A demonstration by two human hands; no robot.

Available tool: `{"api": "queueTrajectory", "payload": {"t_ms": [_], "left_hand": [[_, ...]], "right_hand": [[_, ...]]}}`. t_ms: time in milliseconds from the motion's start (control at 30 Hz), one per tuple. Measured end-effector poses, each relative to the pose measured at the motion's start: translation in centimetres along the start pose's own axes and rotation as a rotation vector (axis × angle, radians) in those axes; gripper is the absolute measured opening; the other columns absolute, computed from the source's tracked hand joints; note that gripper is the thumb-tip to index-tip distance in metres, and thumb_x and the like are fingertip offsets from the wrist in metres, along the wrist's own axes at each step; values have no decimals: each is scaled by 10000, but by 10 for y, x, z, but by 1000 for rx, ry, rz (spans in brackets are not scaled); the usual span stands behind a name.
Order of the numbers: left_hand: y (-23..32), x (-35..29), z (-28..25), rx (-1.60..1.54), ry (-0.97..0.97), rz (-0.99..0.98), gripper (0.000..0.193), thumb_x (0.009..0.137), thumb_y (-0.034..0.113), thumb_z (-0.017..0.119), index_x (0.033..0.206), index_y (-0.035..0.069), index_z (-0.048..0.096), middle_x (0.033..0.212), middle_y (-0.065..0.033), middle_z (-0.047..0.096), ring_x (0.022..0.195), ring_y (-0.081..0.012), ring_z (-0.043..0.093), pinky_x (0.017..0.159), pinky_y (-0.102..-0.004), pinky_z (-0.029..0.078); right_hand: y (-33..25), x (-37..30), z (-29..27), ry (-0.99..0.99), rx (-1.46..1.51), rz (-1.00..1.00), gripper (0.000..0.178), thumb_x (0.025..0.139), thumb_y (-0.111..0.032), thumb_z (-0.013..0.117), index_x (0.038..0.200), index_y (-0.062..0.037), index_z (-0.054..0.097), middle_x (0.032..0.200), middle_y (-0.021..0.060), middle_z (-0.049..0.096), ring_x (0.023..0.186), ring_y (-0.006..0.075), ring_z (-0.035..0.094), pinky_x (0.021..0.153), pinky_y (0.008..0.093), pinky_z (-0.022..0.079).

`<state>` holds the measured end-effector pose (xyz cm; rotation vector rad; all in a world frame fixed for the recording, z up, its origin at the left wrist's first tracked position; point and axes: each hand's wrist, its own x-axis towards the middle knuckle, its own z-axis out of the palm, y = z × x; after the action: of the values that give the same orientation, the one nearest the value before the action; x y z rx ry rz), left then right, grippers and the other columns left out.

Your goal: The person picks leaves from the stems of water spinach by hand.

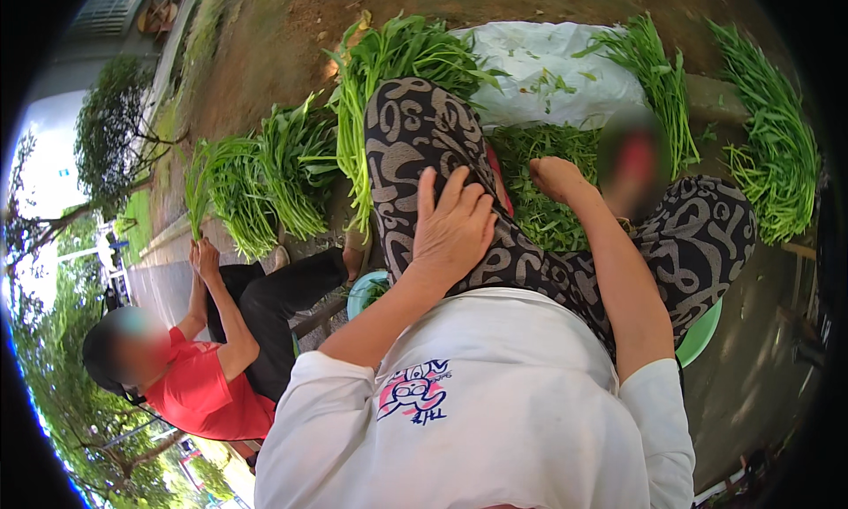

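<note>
My left hand (455, 222) lies on my patterned trouser leg (408, 147), its fingers spread and holding nothing. Between my knees, my right hand (558, 180) is closed, fingers curled in, above a heap of loose green leaves (552, 231). Whatever it may grip is hidden. Long-stemmed leafy greens (402, 54) lie in a large bunch just beyond my left knee. Another bunch of greens (655, 76) rests past the leaf heap, on the right.
A white plastic sack (552, 63) with leaf scraps lies ahead. More greens (777, 147) are at far right, others (274, 178) at left. A person in a red shirt (208, 385) sits at left, holding stems. Green basins (702, 332) show partly beside me.
</note>
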<state>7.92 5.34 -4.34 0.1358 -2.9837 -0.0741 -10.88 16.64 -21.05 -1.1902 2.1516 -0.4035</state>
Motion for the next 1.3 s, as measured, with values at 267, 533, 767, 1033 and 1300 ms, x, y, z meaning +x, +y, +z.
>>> {"api": "queueTrajectory", "payload": {"t_ms": [267, 533, 767, 1033, 1300], "left_hand": [[12, 9, 17, 62, -242, 266, 231, 808, 268, 619, 870, 57, 690, 845, -74, 632, 937, -241, 527, 1050, -473, 268], [32, 7, 34, -26, -406, 256, 198, 830, 205, 543, 820, 61, 679, 788, -91, 639, 883, -261, 536, 1023, -428, 271], [47, 13, 44, 231, -426, 338, 169, 805, 233, 591, 779, 77, 652, 797, -94, 632, 952, -258, 541, 938, -403, 321], [67, 23, 45, -189, -420, 390, 123, 776, 100, 547, 755, 75, 666, 848, -122, 672, 846, -246, 640, 870, -376, 380], [67, 25, 52, -275, -474, 474, 171, 756, 50, 527, 875, 5, 641, 899, -182, 649, 837, -316, 636, 901, -437, 446]], "right_hand": [[-36, -9, -20, 38, -144, -86, 139, 844, -75, 504, 921, -29, 610, 932, 170, 651, 913, 364, 632, 745, 445, 515], [-92, -24, -95, 418, 36, -209, 91, 849, -120, 545, 873, -35, 570, 888, 150, 624, 866, 366, 600, 733, 455, 484], [-108, -21, -93, 451, -173, -155, 151, 779, -31, 552, 918, -19, 611, 899, 155, 641, 891, 341, 626, 732, 415, 517], [-109, -51, -147, 302, -226, -83, 96, 754, -35, 575, 817, -20, 646, 760, 175, 655, 802, 329, 658, 659, 409, 523], [-50, -64, -175, 627, 145, -182, 170, 846, -192, 553, 867, -44, 633, 809, 123, 659, 777, 329, 621, 713, 385, 493]]}}
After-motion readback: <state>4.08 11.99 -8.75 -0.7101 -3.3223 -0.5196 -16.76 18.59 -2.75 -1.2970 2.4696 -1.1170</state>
